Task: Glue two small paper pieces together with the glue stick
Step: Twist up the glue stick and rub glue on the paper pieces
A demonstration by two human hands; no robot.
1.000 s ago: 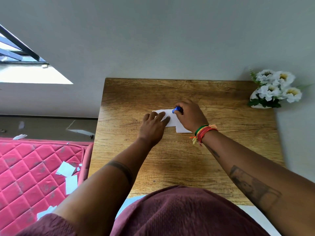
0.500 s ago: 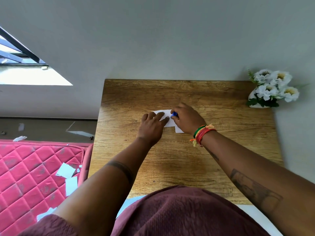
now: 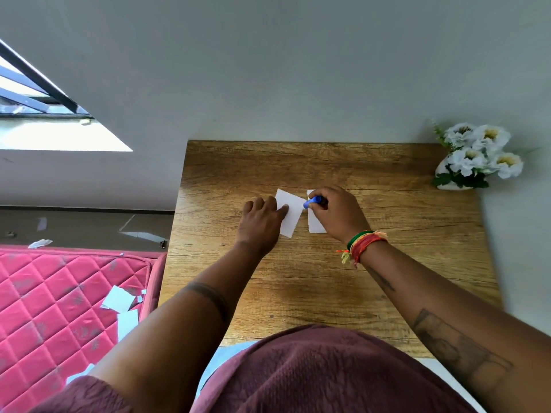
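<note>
Papers now apart: left hand (image 3: pixel 261 220) flat on left paper (image 3: pixel 290 216); right hand (image 3: pixel 338 213) grip pinching glue stick (image 3: pixel 313 201) over right paper (image 3: pixel 315 223).

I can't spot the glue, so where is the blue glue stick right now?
In the head view the blue glue stick is gripped in the right hand, mid-table, tip at the left white paper piece.

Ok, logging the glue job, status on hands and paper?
Left hand flat on left paper. Right hand grips glue stick, tip at that paper's right edge. Right paper alongside, partly under right hand. Nothing in the way.
</note>
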